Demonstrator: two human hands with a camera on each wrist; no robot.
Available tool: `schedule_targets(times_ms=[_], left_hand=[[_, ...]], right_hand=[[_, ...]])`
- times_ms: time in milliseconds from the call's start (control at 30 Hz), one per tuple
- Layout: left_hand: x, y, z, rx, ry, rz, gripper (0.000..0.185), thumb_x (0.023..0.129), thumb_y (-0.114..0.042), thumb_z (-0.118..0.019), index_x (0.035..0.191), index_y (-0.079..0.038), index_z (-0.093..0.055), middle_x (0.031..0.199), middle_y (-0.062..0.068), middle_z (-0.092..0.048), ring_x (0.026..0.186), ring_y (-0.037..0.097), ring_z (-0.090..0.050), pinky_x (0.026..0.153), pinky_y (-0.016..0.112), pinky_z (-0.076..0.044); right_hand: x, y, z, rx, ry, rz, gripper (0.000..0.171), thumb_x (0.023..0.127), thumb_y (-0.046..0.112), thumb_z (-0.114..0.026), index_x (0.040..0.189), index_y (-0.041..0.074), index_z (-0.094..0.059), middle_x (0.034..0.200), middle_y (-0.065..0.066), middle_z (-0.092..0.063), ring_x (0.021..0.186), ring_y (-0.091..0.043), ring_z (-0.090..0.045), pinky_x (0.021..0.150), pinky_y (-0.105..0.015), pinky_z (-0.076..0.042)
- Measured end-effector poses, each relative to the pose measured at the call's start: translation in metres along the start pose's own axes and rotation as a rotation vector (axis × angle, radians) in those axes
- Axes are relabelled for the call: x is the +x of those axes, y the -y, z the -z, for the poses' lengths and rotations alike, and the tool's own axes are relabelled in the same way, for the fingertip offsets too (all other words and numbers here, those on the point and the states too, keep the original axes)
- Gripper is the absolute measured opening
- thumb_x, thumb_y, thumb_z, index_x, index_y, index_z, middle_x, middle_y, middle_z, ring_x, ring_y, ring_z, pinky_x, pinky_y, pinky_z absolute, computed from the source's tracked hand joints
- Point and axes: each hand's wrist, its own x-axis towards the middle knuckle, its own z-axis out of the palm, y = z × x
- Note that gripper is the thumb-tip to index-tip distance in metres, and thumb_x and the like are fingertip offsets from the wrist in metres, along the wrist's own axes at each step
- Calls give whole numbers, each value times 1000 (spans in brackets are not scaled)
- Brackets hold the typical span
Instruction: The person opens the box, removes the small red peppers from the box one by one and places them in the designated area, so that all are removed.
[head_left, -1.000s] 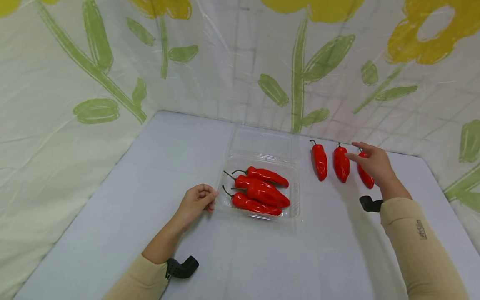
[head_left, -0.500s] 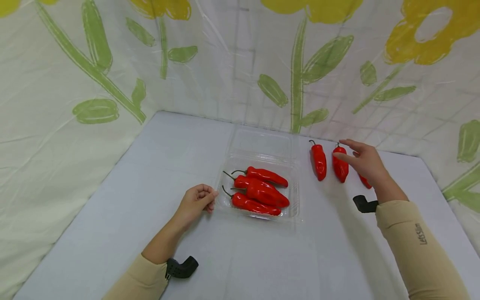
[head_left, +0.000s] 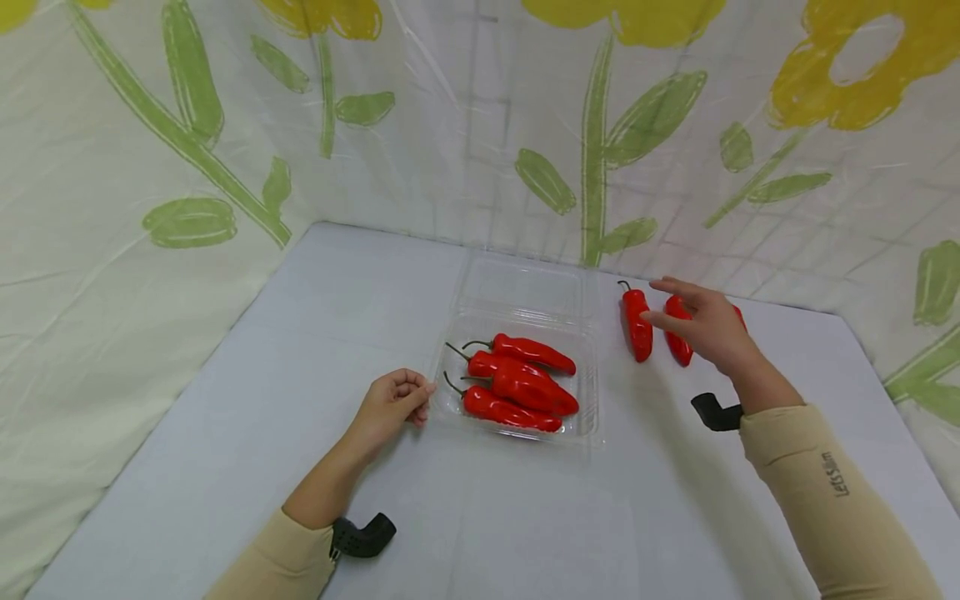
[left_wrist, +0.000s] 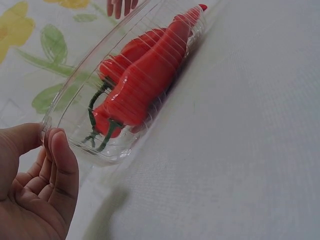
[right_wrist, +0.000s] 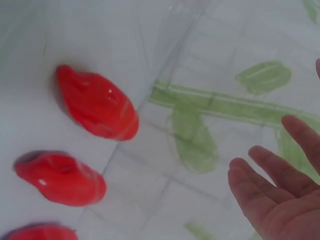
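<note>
The left hand [head_left: 390, 402], left of centre in the lower half of the frame, pinches the rim of a clear plastic box [head_left: 590, 408] between thumb and forefinger, as the left wrist view confirms. The right hand [head_left: 705, 325], right of centre, has its fingers spread and holds nothing. Nearest, along the bottom of the frame, the white table [head_left: 510, 517] runs between the tan sleeves [head_left: 277, 550], each with a black wrist piece [head_left: 365, 535] at its cuff. Beyond, at the centre, four red peppers [head_left: 525, 385] lie in the box, stems to the left. Farther off, right of the box, lie three loose red peppers: the left pepper [head_left: 638, 329], just beside the right thumb in the picture, the middle pepper [head_left: 681, 346], partly behind that hand, and the right pepper [head_left: 739, 315], mostly hidden. Since a moment ago the right hand has shifted leftward, from over the right pepper to between the middle and left ones, while the peppers and left hand stay put. I judge that the reach now concerns the left pepper, with the box held steady. Farthest, the open lid [head_left: 521, 283] lies folded back, before a flowered curtain [head_left: 435, 158] filling the upper frame.
</note>
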Motion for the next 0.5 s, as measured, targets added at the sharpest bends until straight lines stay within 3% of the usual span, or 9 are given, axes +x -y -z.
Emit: schedule_targets(times_ms=[500], left_hand=[[-1, -1, -1, -5, -2, -2, 17, 91, -7, -58, 94, 7, -50, 63, -2, -52, 54, 7, -51, 55, 19, -51]], right_hand=[[-6, 16, -12, -46, 26, 62, 69, 85, 43, -65, 141, 13, -39, 148, -16, -33, 127, -46, -36, 83, -51, -52]])
